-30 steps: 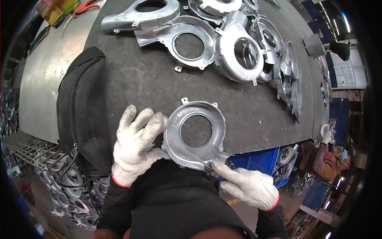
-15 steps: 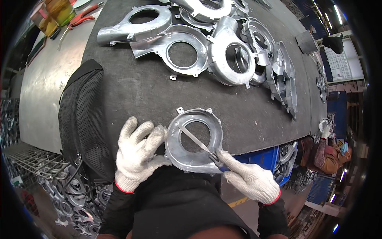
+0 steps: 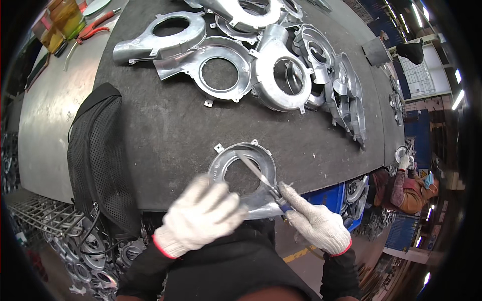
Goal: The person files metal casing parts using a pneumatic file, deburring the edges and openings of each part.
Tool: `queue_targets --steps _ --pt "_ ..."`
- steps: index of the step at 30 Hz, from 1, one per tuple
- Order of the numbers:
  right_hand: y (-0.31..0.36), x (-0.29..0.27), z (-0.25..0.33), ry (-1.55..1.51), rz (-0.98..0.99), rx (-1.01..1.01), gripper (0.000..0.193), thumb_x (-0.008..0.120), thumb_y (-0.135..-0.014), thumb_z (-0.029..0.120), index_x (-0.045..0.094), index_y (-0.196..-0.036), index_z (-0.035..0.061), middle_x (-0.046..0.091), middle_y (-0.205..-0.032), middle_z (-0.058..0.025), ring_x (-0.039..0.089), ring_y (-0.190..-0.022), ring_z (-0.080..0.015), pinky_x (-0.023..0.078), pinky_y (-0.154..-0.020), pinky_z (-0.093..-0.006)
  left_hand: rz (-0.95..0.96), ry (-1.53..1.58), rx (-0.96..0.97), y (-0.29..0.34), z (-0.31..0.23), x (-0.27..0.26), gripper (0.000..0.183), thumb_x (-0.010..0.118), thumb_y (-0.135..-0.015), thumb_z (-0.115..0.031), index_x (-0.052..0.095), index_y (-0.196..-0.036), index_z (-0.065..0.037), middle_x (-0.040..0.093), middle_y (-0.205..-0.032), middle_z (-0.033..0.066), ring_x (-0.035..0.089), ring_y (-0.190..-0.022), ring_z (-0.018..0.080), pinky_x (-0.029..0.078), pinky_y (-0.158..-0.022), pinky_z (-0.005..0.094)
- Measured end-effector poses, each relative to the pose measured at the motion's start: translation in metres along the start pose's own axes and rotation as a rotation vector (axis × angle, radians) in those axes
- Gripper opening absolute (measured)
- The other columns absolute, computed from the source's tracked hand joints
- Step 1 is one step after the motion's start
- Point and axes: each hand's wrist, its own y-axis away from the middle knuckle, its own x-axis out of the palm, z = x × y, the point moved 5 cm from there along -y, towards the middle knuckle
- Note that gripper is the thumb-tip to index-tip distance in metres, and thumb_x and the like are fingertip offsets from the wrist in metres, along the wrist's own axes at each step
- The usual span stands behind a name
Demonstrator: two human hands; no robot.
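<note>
At the table's near edge lies a silvery cast-metal blower housing half [image 3: 261, 206], a ring with a wide round hole and small lugs. My right hand [image 3: 319, 223], in a white knitted glove with a red cuff, grips the dark blue handle of a file [image 3: 254, 168]. Its flat metal blade slants across the hole, with the tip by the ring's far rim. My left hand [image 3: 201, 216], gloved alike and blurred by motion, is over the housing's near left side with its fingers stretched out. I cannot tell whether it touches the metal.
Several similar housings [image 3: 281, 83] are heaped at the table's far side. A black mesh bag [image 3: 103, 160] lies left, with red-handled pliers [image 3: 95, 27] beyond it. Right, below the edge, a blue crate [image 3: 329, 198] holds metal parts. A co-worker [image 3: 414, 193] is farther right.
My left hand has moved right and nearer to me, from beside the housing to over its near left part. The file's tip has shifted from the ring's left side toward its far rim.
</note>
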Motion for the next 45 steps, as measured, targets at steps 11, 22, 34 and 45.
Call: queue_targets --steps 11,22,34,45 --pt "0.006 0.002 -0.001 0.06 0.002 -0.066 0.061 0.062 -0.1 0.035 0.042 -0.157 0.0311 0.074 -0.089 -0.0168 0.074 -0.075 -0.0318 0.056 -0.066 -0.0395 -0.001 -0.025 -0.005 -0.005 -0.047 0.06 0.031 0.074 -0.079 -0.027 0.076 -0.11 -0.024 0.046 -0.075 -0.0053 0.047 -0.063 0.0107 0.035 -0.052 0.0288" --pt "0.018 -0.009 -0.022 -0.012 0.004 0.182 0.06 0.058 -0.103 0.034 0.038 -0.159 0.0329 0.065 -0.066 -0.0076 0.07 -0.06 -0.0158 0.056 -0.061 -0.031 0.051 -0.112 -0.045 -0.012 -0.054 0.061 0.037 0.073 -0.081 -0.022 0.076 -0.118 -0.025 0.042 -0.07 -0.0045 0.045 -0.058 0.0117 0.034 -0.049 0.0285" --pt "0.016 -0.008 -0.036 -0.138 0.039 0.095 0.056 0.054 -0.105 0.035 0.04 -0.159 0.0291 0.066 -0.068 -0.0065 0.07 -0.059 -0.0149 0.058 -0.06 -0.0304 0.01 -0.186 -0.051 -0.012 -0.058 0.065 0.04 0.071 -0.081 -0.022 0.076 -0.12 -0.027 0.043 -0.071 -0.0047 0.046 -0.058 0.011 0.035 -0.049 0.0286" --pt "0.014 -0.012 -0.021 0.111 0.043 -0.237 0.064 0.058 -0.101 0.038 0.035 -0.16 0.0266 0.073 -0.099 -0.0211 0.073 -0.086 -0.0372 0.056 -0.074 -0.0411 0.085 -0.233 -0.055 -0.016 -0.06 0.056 0.036 0.073 -0.079 -0.027 0.075 -0.115 -0.029 0.045 -0.073 -0.0047 0.048 -0.059 0.0126 0.038 -0.051 0.0313"
